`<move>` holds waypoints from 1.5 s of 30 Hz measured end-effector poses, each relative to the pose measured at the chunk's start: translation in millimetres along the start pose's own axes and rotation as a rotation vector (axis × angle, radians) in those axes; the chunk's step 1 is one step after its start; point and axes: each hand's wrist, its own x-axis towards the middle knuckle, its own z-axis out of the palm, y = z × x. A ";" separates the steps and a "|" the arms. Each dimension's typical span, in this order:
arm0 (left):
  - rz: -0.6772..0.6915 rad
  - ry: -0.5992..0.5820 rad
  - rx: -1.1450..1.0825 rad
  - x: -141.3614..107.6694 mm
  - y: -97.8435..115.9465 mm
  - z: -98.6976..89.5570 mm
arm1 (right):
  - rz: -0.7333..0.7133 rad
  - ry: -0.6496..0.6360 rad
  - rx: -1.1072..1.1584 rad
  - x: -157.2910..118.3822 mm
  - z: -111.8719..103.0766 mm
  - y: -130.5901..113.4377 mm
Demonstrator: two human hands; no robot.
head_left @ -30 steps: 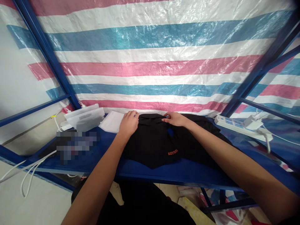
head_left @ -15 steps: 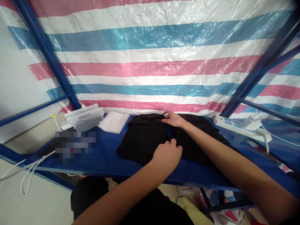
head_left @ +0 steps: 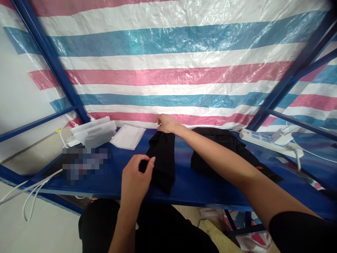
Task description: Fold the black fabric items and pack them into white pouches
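A folded black garment lies on the blue shelf board, now a narrow bundle. My left hand is closed in a pinch at its near left edge, with black cloth between thumb and fingers. At the far left corner of the same bundle, my right hand has its fingers curled on the cloth, close to the striped sheet. Under and beyond my right forearm lies a second black garment, bearing a small orange mark near its right end.
White papers and a white box-like device stand to the left. A white power strip with plugs and cables lies at the right. Blue metal posts frame the striped plastic sheet behind.
Both hands have moved left, carrying the right side of the left garment over, so it is narrower. A wider strip of blue board shows between the two garments.
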 end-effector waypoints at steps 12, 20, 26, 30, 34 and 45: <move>0.203 -0.031 0.322 5.5 -48.6 -10.6 | -0.104 0.110 0.543 -2.6 58.0 13.3; 0.334 -0.519 0.481 -17.4 -29.6 16.8 | -0.354 -0.209 0.120 -41.2 74.0 35.6; 0.360 -0.603 0.548 -59.5 -8.9 18.2 | -0.171 -0.253 0.062 -25.3 76.1 53.3; 0.357 -0.634 0.615 -77.4 2.7 9.1 | -0.147 -0.122 0.081 -29.4 64.4 61.1; 0.373 -0.788 0.516 -48.4 22.3 -15.2 | -0.227 0.064 0.186 -52.4 39.5 52.2; 0.134 -0.768 -0.250 179.2 -39.6 7.9 | 0.169 -0.153 1.327 -91.6 35.0 27.6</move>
